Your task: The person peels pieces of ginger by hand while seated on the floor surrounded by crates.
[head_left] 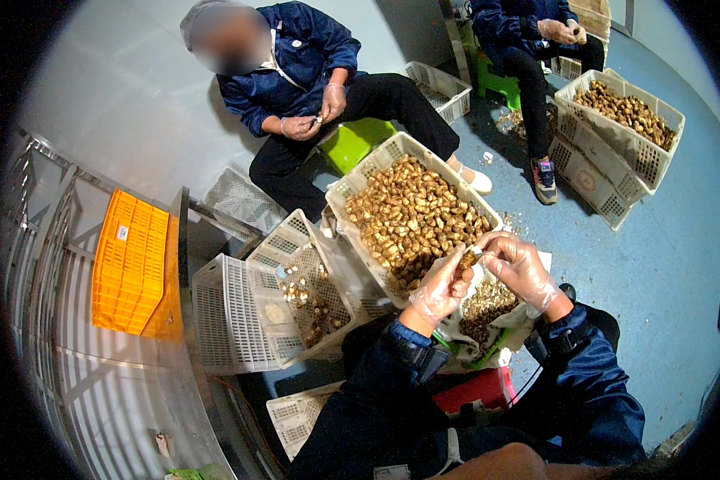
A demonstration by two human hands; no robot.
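The small brown knobbly piece (469,259) is right of the frame's centre, between the fingertips of both hands. The clear-gloved left hand (442,286) has its grip closed round it; the clear-gloved right hand (522,270) has its grip pinched at the pale end — whether a tool lies within cannot be told. Both hands meet just above a pile of fine brown scraps (488,306), presumably so that loose bits drop there. A white perforated plastic crate (454,177), heaped with knobbly brown pieces (416,216), stands just beyond the left hand, probably for a short reach. A second, lower white crate (283,240), left of centre, carries sparse pale and brown pieces (308,296).

Edges: the heaped crate's near rim lies close to the left wrist and limits movement there. A seated co-worker in blue (296,56), upper centre, borders its far side. More room appears rightward — over the blue floor (648,304), beside the right sleeve (596,384).
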